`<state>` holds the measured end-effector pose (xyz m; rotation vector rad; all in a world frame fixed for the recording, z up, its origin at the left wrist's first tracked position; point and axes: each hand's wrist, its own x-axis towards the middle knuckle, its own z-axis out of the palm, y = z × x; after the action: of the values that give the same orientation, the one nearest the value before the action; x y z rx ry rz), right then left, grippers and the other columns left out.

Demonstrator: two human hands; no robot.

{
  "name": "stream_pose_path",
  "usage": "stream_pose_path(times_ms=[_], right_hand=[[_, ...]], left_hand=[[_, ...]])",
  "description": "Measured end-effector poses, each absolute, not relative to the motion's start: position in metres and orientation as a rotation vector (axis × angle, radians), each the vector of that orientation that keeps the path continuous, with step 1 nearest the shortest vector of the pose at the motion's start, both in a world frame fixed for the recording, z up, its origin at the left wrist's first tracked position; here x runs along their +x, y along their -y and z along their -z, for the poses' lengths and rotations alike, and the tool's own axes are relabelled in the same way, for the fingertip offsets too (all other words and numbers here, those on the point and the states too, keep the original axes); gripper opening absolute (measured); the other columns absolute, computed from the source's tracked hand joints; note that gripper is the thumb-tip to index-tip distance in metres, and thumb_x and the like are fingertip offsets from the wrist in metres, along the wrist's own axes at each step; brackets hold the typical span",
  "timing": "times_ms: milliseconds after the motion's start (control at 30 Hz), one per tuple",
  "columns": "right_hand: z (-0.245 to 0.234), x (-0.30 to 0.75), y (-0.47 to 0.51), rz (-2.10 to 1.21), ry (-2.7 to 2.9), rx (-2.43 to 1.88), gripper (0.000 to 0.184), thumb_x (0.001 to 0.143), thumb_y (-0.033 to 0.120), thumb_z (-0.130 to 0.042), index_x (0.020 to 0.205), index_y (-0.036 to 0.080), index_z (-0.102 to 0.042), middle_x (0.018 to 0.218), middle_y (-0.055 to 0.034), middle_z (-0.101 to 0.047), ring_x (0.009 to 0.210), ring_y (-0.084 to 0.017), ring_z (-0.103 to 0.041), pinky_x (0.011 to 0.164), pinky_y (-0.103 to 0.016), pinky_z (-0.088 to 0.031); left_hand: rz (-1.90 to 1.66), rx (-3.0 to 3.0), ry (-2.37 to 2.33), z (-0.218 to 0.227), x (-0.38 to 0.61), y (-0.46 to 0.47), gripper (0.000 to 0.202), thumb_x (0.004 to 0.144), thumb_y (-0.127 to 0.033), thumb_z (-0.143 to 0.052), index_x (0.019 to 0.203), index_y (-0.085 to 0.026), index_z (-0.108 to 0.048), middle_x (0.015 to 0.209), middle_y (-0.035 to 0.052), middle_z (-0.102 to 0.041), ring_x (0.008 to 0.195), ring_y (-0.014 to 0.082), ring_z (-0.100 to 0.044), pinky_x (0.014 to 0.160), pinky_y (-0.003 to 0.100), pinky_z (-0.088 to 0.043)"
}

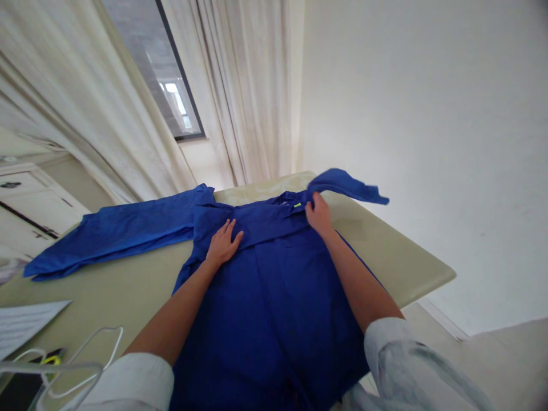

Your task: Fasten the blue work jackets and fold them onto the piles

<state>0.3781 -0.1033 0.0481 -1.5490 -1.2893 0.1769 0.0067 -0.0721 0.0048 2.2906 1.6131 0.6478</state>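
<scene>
A blue long-sleeved shirt [274, 297] lies spread on a beige table [385, 251]. My left hand [222, 242] rests flat on its left shoulder area, fingers stretched out. My right hand [317, 214] is closed on the cloth near the collar, where the right sleeve [346, 185] is lifted and folded across toward the far edge. The left sleeve [115, 231] stretches out flat to the left across the table.
A white wire hanger [77, 365] and a sheet of paper [25, 322] lie at the table's near left. Cream curtains [240, 85] and a window hang behind; a white wall is to the right. The table's right corner [445, 277] drops off to the floor.
</scene>
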Motion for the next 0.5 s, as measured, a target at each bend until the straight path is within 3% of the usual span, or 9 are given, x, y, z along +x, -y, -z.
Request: stream_pose_path(times_ms=[100, 167, 267, 400, 500], right_hand=[[-0.040, 0.330, 0.112, -0.143, 2.147, -1.517, 0.054, 0.091, 0.011, -0.055, 0.144, 0.022, -0.061, 0.127, -0.0130, -0.068, 0.121, -0.030, -0.062, 0.112, -0.044, -0.044], [-0.033, 0.314, 0.116, -0.154, 2.355, -1.512, 0.067, 0.090, 0.008, -0.053, 0.155, 0.026, -0.054, 0.130, -0.0123, -0.066, 0.117, -0.028, -0.064, 0.108, -0.041, -0.045], [-0.027, 0.313, 0.118, -0.144, 2.386, -1.527, 0.071, 0.092, 0.011, -0.051, 0.162, 0.023, -0.046, 0.131, -0.0141, -0.064, 0.114, -0.028, -0.064, 0.104, -0.039, -0.047], [-0.027, 0.320, 0.117, -0.115, 2.401, -1.456, 0.062, 0.093, 0.015, -0.054, 0.155, 0.022, -0.055, 0.124, -0.0120, -0.064, 0.111, -0.027, -0.063, 0.101, -0.036, -0.048], [-0.030, 0.321, 0.119, -0.143, 2.449, -1.355, 0.055, 0.088, 0.008, -0.053, 0.138, 0.025, -0.068, 0.123, -0.0090, -0.062, 0.107, -0.023, -0.064, 0.098, -0.033, -0.048]], left_hand=[[-0.988, 1.938, -1.430, -0.013, -0.001, 0.072, 0.078, 0.104, -0.069, -0.034, 0.161, -0.016, -0.043, 0.164, 0.0154, -0.048, 0.153, 0.0300, -0.045, 0.129, 0.044, -0.031], [-1.150, 1.550, -1.324, -0.022, -0.010, 0.073, 0.089, 0.102, -0.077, -0.017, 0.158, -0.015, -0.046, 0.151, 0.0190, -0.060, 0.141, 0.0304, -0.058, 0.121, 0.045, -0.042], [-1.190, 1.078, -1.186, -0.036, -0.024, 0.074, 0.110, 0.091, -0.090, 0.001, 0.156, -0.014, -0.045, 0.139, 0.0238, -0.067, 0.128, 0.0315, -0.068, 0.107, 0.045, -0.055], [-1.108, 0.746, -1.178, -0.050, -0.033, 0.066, 0.108, 0.088, -0.095, -0.020, 0.156, -0.015, -0.042, 0.134, 0.0257, -0.068, 0.121, 0.0322, -0.071, 0.096, 0.044, -0.061], [-1.141, 0.625, -1.357, -0.059, -0.030, 0.048, 0.077, 0.098, -0.075, -0.045, 0.151, -0.018, -0.047, 0.125, 0.0203, -0.070, 0.109, 0.0283, -0.074, 0.089, 0.041, -0.062]])
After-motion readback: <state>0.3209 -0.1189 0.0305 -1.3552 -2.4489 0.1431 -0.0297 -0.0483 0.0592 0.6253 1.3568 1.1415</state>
